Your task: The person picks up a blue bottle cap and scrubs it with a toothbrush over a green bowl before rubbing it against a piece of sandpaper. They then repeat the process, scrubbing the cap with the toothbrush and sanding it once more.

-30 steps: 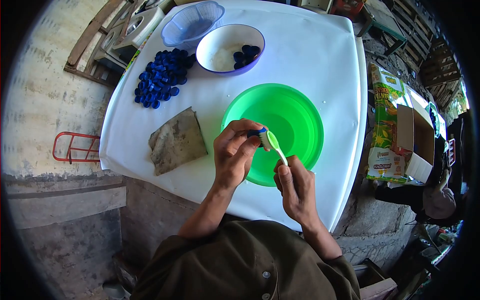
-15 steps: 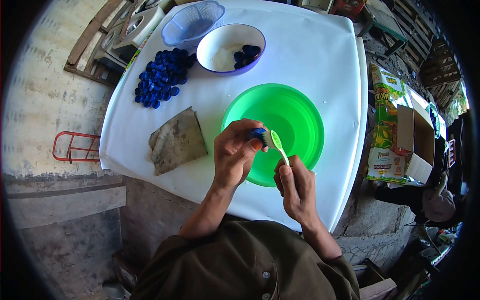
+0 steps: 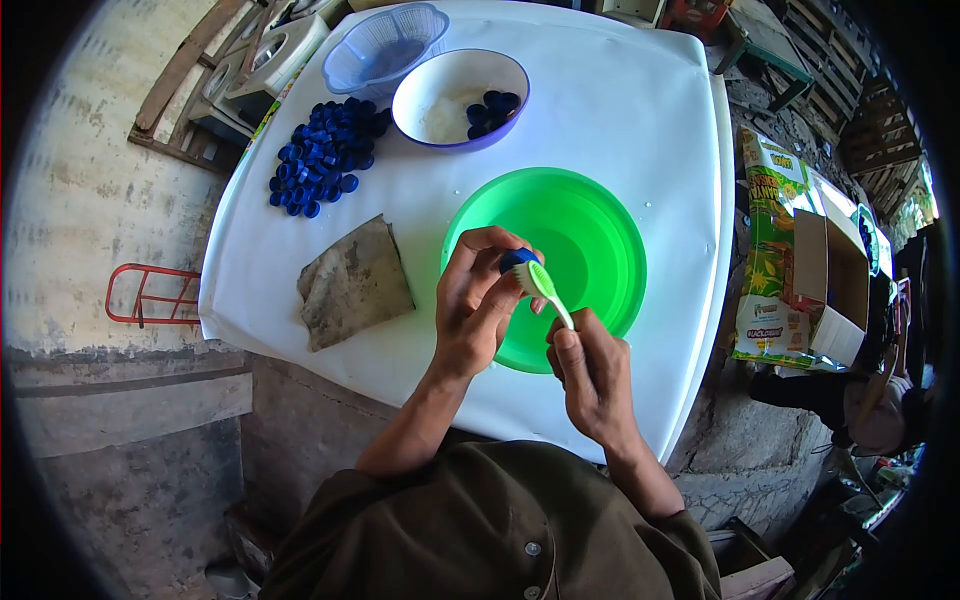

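Over the near left part of a green basin [image 3: 625,290], my left hand [image 3: 472,305] pinches a blue bottle cap [image 3: 517,260] between thumb and fingers. A green and white toothbrush [image 3: 552,298] is gripped by its handle in my right hand [image 3: 592,375], its bristles against the cap's near side. Many more blue caps [image 3: 325,150] lie in a pile at the far left of the table. Several caps [image 3: 492,110] sit in a white bowl with a purple outside [image 3: 430,105], beyond the basin. The basin's inside is partly hidden by my hands.
A light blue plastic basket [image 3: 385,45] stands at the table's far edge. Left of my hands lies a stained grey cloth [image 3: 355,285] on the white table cover [image 3: 680,200]. An open cardboard box [image 3: 840,280] and a seated person [image 3: 875,410] are off to the right.
The toothbrush head has moved left and turned, from the cap's right side to its near side. My left hand has tilted the cap slightly.
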Action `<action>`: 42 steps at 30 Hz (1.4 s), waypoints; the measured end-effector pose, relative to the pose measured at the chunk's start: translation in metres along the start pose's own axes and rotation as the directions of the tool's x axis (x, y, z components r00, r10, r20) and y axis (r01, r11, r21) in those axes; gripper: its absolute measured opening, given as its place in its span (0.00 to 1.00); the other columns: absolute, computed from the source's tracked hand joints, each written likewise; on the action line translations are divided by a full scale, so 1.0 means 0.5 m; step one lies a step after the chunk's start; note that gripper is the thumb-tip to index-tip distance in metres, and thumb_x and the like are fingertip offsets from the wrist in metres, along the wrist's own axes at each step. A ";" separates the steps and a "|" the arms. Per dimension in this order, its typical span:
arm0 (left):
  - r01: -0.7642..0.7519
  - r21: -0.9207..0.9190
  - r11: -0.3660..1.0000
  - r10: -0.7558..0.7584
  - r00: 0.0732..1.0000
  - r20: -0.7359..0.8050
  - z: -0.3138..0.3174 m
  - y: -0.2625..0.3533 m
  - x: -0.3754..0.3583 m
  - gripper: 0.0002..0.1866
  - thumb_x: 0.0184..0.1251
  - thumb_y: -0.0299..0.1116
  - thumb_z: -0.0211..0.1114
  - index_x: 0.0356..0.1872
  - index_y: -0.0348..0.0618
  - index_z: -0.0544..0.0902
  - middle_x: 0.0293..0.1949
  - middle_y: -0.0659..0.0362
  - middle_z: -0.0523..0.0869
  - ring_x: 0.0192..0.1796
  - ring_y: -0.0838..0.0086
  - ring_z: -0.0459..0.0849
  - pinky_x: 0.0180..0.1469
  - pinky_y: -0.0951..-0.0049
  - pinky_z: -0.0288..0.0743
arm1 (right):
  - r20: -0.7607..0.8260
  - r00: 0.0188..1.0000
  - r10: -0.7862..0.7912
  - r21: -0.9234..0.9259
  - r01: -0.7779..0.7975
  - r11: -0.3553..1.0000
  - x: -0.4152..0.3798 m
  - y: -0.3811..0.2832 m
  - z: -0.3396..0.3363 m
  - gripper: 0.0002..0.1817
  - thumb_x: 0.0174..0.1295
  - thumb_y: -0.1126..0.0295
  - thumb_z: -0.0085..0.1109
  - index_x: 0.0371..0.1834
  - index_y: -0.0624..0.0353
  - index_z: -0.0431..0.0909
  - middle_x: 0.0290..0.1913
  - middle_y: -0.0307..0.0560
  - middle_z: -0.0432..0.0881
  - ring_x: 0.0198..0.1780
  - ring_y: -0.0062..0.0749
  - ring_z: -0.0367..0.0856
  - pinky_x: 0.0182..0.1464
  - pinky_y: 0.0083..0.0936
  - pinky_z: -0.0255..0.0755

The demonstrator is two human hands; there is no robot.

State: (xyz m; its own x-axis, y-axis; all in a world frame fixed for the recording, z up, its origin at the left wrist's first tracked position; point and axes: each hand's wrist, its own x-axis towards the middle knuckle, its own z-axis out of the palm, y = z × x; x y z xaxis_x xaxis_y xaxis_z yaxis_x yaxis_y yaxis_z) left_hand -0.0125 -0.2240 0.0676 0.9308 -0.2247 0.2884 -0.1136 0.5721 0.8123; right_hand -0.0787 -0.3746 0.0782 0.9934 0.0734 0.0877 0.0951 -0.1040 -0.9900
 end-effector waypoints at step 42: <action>0.056 0.228 0.972 -0.056 0.998 -0.007 -0.037 0.013 0.000 0.15 0.70 0.22 0.65 0.55 0.31 0.77 0.45 0.58 0.84 0.47 0.79 0.82 0.51 0.75 0.77 | -0.041 0.979 0.199 -0.146 -0.203 0.968 0.038 0.008 -0.059 0.13 0.78 0.68 0.51 0.36 0.66 0.73 0.18 0.43 0.70 0.19 0.23 0.67 0.24 0.27 0.61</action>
State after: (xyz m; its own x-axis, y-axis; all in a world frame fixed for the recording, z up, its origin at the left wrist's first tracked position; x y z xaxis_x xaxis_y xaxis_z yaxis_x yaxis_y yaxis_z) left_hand -0.0067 -0.2059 0.0636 0.9382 -0.2509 0.2386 -0.1370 0.3638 0.9214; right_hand -0.0575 -0.4027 0.0792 0.9942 0.0104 -0.1069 -0.1005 -0.2602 -0.9603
